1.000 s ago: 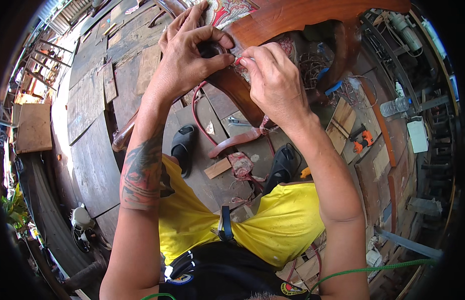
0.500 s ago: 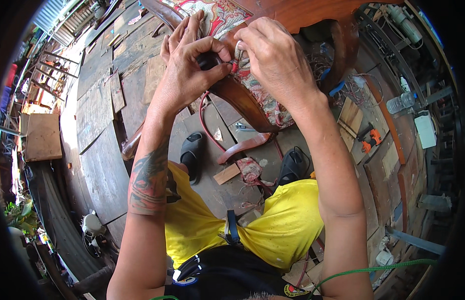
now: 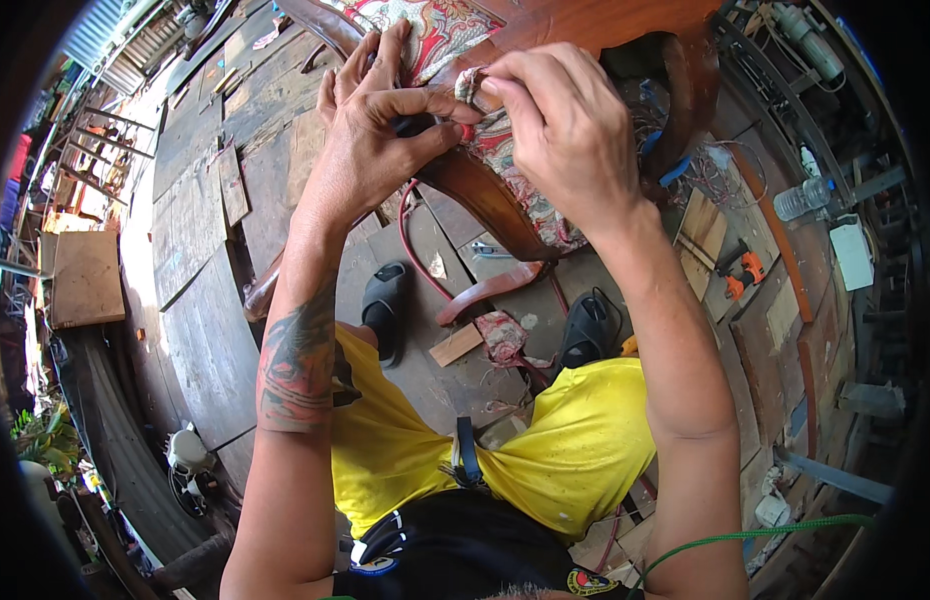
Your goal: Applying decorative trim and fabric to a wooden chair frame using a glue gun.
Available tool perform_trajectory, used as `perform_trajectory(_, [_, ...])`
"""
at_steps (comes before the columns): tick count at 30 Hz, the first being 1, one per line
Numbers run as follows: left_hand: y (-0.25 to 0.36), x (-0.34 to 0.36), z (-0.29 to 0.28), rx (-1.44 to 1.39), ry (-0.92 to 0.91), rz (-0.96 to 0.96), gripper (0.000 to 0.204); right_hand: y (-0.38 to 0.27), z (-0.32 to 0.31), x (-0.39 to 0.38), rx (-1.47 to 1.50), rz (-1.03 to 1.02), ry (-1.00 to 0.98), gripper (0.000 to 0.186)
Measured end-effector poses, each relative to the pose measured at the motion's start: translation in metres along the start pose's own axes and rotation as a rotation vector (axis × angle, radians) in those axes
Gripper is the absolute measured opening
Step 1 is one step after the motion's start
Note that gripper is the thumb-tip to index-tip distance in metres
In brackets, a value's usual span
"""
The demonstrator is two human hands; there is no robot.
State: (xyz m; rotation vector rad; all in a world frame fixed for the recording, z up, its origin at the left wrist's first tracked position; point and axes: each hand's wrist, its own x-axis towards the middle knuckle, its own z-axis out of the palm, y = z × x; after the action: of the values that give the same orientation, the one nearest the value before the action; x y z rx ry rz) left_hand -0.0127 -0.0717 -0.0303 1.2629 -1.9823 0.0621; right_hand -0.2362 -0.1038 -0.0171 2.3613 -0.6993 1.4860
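While the left hand sits over the near edge of the chair, its thumb and forefinger arch into a ring, dark wood showing through the gap, their tips close together beside a small red patch on the cloth; whether they clamp it, I can't tell. The other fingers fan out, pointing away toward the chair's far side. And just beside it, look at the right hand: thumb and forefinger pinching a curled end of that cloth, the pale curl poking out past the fingertips toward the left hand! Below the pinch, the patterned cloth runs down along the chair's near edge, against the curved brown wood. Down on the floor, two dark sandals stand apart, one sandal to the left, one to the right, and between them lie a small wood block and, touching or nearly touching it, a crumpled red-and-white rag. A red hose bends along under the chair's near edge. Over toward the floor's right edge, there's an orange-and-black drill near some planks, with a clear bottle farther up!
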Motion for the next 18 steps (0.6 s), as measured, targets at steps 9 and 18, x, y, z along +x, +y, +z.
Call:
perform_trajectory(9, [0.002,-0.003,-0.004,0.04,-0.026,-0.026,0.028,-0.042,0.007,-0.047,0.002,0.109,-0.136,0.036])
perform_trajectory(18, [0.002,-0.003,-0.005,0.063,-0.011,-0.015,0.029,-0.048,0.009,-0.049,-0.03,0.157,-0.164,0.017])
